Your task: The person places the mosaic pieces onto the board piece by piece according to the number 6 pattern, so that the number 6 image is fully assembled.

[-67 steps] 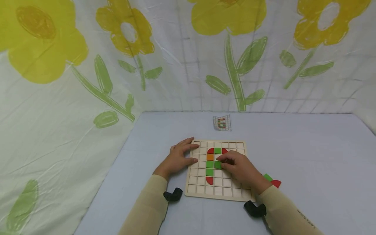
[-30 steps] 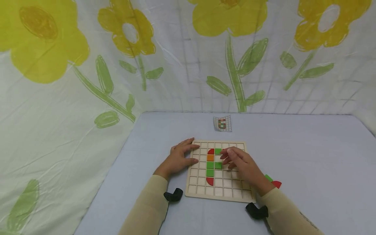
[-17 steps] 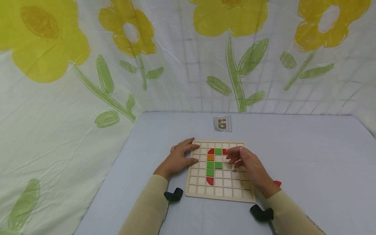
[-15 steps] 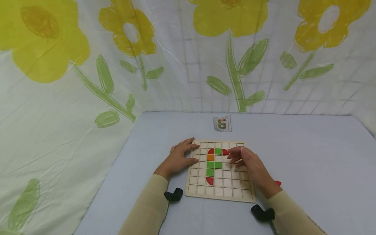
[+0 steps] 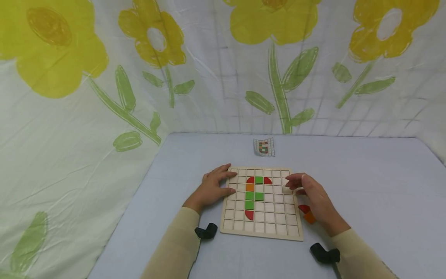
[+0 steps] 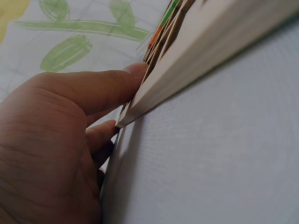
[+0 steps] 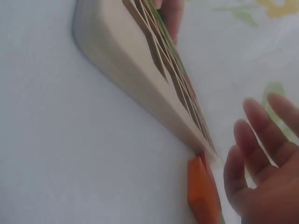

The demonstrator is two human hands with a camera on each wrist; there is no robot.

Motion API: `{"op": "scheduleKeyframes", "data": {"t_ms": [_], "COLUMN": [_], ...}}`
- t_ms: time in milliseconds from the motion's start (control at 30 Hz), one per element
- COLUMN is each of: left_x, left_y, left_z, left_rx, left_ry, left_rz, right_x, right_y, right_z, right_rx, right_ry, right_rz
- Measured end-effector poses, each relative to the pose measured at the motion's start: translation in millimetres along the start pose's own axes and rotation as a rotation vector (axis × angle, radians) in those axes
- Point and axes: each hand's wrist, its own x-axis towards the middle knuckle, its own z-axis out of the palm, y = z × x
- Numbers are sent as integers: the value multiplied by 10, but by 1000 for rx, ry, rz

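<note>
A square wooden grid board (image 5: 278, 229) lies on the table. Coloured pieces sit in its cells: red quarter-circles (image 5: 250, 180), green squares (image 5: 249, 205) and an orange square (image 5: 249, 187). My left hand (image 5: 209, 189) rests at the board's left edge with fingers spread; its thumb (image 6: 107, 88) touches the rim. Just off the board's right edge hovers my right hand (image 5: 315, 197), its fingers loosely bent and holding nothing. Below it on the table lie a loose red piece (image 5: 304, 208) and a loose orange block (image 5: 309, 217), partly hidden by the hand.
A small printed card (image 5: 264, 147) with a coloured grid pattern lies behind the board. A white cloth with yellow flowers (image 5: 275, 23) hangs at the back and left of the table (image 5: 376, 174). Black wrist devices (image 5: 206, 231) sit on both wrists.
My right hand has drawn away from the grid to the right, past the board's edge, uncovering the upper right red quarter-circle. The left hand stays in place.
</note>
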Motion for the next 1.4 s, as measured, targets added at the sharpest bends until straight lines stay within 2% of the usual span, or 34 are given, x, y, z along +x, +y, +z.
{"op": "scheduleKeyframes", "data": {"t_ms": [167, 467, 700, 833, 1000, 1100, 1233, 1400], "left_x": [-2, -1, 9, 6, 0, 2, 8, 13], "left_y": [10, 3, -9, -6, 7, 6, -3, -8], "left_z": [-6, -4, 11, 9, 1, 5, 13, 19], "left_rx": [0, 2, 4, 8, 16, 21, 26, 28], "left_ry": [-5, -7, -4, 4, 2, 5, 9, 7], "left_rz": [-4, 1, -6, -6, -7, -8, -11, -11], "right_x": [-55, -104, -126, -113, -97, -90, -79, -78], "right_y": [33, 192, 252, 252, 237, 235, 232, 224], "right_z": [-108, -341, -430, -446, -458, -461, -477, -509], "right_rx": [-57, -78, -87, -84, -179, -200, -215, -285], "right_ry": [21, 33, -2, -31, -93, -144, -216, -298], "right_rz": [0, -19, 37, 90, 225, 268, 246, 175]}}
